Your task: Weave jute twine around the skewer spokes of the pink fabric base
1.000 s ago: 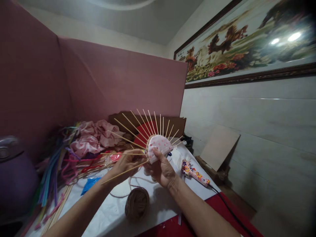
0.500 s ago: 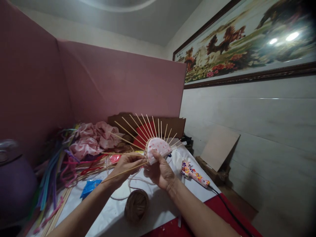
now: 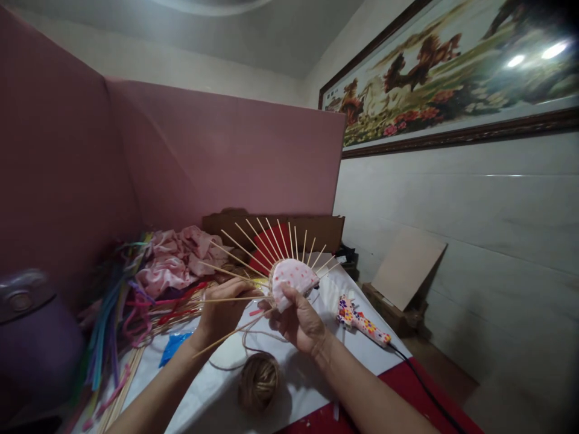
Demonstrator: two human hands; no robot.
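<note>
My right hand (image 3: 298,319) grips a half-round piece covered in white fabric with pink dots (image 3: 292,278), thumb on its face. Thin wooden sticks (image 3: 246,244) fan out from its curved edge, which has brown twine along it. My left hand (image 3: 226,306) is at the left side of the fan, behind the lower sticks, fingers bent together near the piece's edge. What those fingers hold is hidden. Below the hands a ball of brown twine (image 3: 260,381) lies on the white table covering (image 3: 217,398), its loose strand looping up toward the piece.
A flower-patterned glue gun (image 3: 362,322) with a black cord lies at right. Crumpled pink fabric (image 3: 181,256), coloured pipe cleaners (image 3: 106,337) and a blue packet (image 3: 174,348) are at left, beside a purple flask (image 3: 34,337). Cardboard (image 3: 316,232) stands at the back; red cloth (image 3: 398,386) lies in front.
My left hand has shifted up and behind the lower sticks, its fingers now farther back. The right hand still holds the fabric piece. The whole view has moved slightly.
</note>
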